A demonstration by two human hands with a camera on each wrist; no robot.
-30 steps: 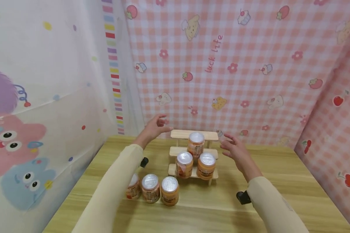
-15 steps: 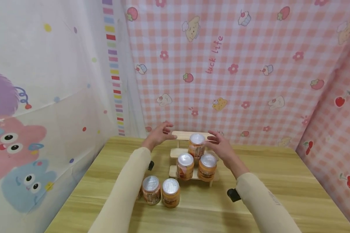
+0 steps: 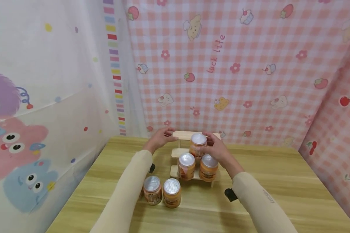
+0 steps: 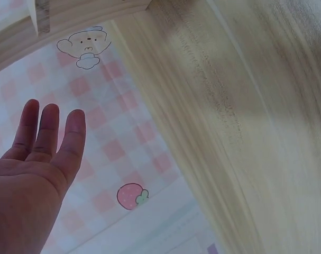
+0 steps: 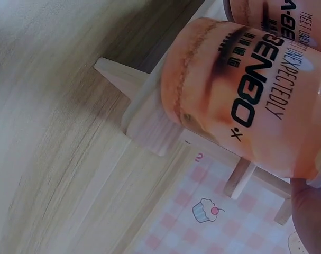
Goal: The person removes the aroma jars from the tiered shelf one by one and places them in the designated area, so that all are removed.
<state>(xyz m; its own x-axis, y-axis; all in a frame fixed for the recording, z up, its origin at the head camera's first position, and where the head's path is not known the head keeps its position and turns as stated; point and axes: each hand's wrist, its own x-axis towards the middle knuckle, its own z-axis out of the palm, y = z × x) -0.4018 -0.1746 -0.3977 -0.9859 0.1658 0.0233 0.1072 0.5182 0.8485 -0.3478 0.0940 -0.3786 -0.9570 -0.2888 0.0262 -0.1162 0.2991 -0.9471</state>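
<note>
A small three-tier wooden shelf (image 3: 179, 152) stands on the table with three orange cans with silver lids. Two cans, a left one (image 3: 186, 168) and a right one (image 3: 208, 170), sit upright on the bottom tier. My right hand (image 3: 220, 150) grips the upper can (image 3: 198, 139) at the middle tier, thumb across its front and fingers behind. My left hand (image 3: 160, 139) is at the left end of the top tier, fingertips right at its edge. In the left wrist view its fingers (image 4: 46, 129) are loosely extended, holding nothing. The right wrist view shows a printed can (image 5: 229, 100) close up.
Left of the shelf's front, a can (image 3: 153, 191) and another can (image 3: 172, 194) stand on the wooden table (image 3: 198, 213); a third is mostly hidden behind the left sleeve (image 3: 123, 191). A pink checked cloth (image 3: 239, 87) hangs behind, with a white patterned cloth (image 3: 64, 129) at left.
My right hand has come in from the right and taken hold of the upper can. My left hand has moved slightly right and down to the top tier's end.
</note>
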